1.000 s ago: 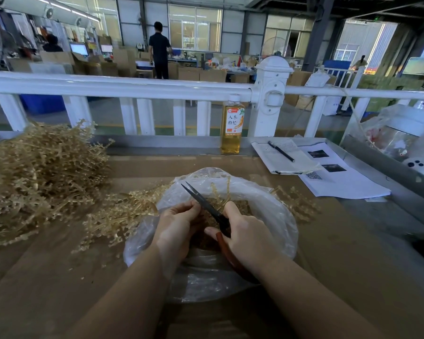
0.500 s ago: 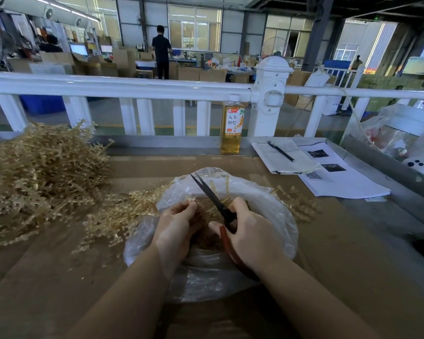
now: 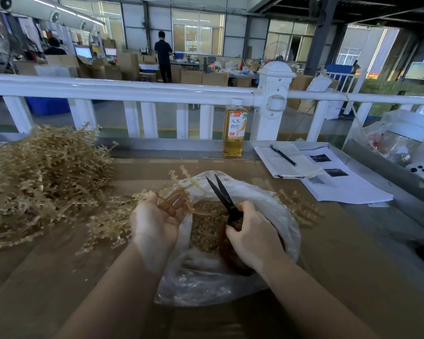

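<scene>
left hand (image 3: 154, 223) pinches sprig (image 3: 179, 192) over bag (image 3: 287, 216) to catch trimmings | right hand (image 3: 252, 238) grips scissors (image 3: 222, 194), blades parted

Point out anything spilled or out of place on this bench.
A few golden sprigs lie on the table just right of the plastic bag, apart from the main pile on the left. Strays rather than a spill; nothing else stands out.
</scene>
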Demonstrator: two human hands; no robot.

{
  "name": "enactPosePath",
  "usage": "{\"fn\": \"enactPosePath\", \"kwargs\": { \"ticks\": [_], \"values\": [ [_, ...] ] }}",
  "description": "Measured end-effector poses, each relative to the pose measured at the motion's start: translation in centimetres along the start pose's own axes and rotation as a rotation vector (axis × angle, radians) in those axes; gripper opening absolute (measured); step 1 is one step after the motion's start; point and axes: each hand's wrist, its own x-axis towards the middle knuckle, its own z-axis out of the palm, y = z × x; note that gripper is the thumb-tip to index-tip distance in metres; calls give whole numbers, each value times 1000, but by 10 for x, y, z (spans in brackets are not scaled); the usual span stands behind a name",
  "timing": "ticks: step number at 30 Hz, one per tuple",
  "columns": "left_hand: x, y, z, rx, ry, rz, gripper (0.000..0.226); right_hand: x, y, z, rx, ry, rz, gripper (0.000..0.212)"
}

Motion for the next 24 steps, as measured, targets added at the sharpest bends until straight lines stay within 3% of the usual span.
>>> {"fn": "enactPosePath", "kwargs": {
  "ticks": [4,7,9,12,15,20,24],
  "values": [
    [-6,4,6,-2,-3,-14,30,-4,-8,-1,-330,-49,49,42],
    [-12,-2,9,43,-17,-52,31,-5,-17,-8,-471,48,-37,35],
    [-15,-7,14,54,-12,-76,32,-6,-23,-11,-296,130,-202,30],
    [-20,-16,20,65,-36,-134,32,-6,-36,-10,-73,123,-335,33],
    [-23,-24,22,93,-78,-191,32,-2,-37,-8,-36,108,-339,36],
    [-26,-32,24,106,-159,-194,27,5,-31,-10,110,136,-258,22],
    [-29,-38,26,165,-262,-262,38,11,-25,-15,174,155,-184,13]
  ]
}}
